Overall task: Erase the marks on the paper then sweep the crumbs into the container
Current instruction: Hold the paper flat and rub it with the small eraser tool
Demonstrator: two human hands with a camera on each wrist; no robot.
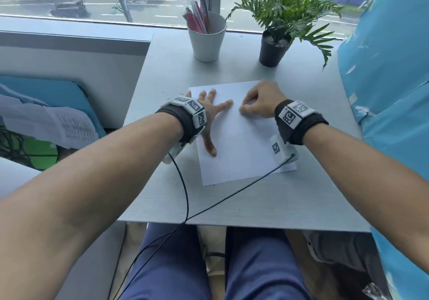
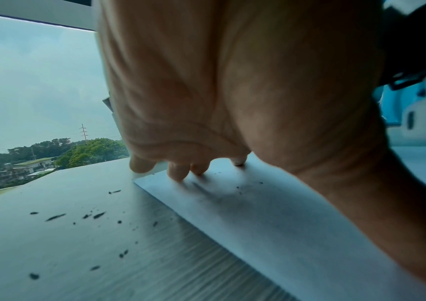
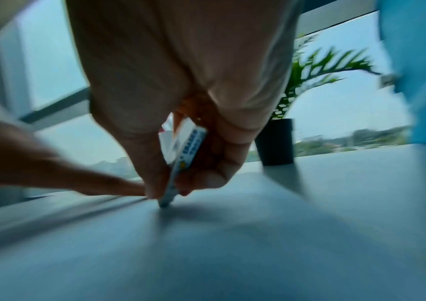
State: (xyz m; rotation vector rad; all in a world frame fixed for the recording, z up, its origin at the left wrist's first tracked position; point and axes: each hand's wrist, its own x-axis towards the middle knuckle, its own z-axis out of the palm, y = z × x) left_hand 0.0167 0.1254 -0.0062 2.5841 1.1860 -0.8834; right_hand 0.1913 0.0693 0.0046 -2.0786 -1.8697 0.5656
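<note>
A white sheet of paper (image 1: pixel 239 137) lies on the grey table (image 1: pixel 232 197). My left hand (image 1: pixel 212 111) lies flat on the sheet's upper left with fingers spread, its fingertips (image 2: pixel 178 173) pressing the paper (image 2: pixel 271 224) near its corner. My right hand (image 1: pixel 260 102) pinches a small eraser (image 3: pixel 183 158) in a printed sleeve, its lower end touching the paper (image 3: pixel 232 244). Dark eraser crumbs (image 2: pixel 91 215) are scattered on the table left of the sheet, and a few lie on the sheet. No marks show on the paper in the head view.
A white cup (image 1: pixel 206 37) holding pens stands at the table's back, with a potted plant (image 1: pixel 276 44) to its right. A blue wall (image 1: pixel 390 91) borders the table on the right. Black wrist cables (image 1: pixel 185 197) trail over the front edge. Papers (image 1: pixel 51 125) lie at the left.
</note>
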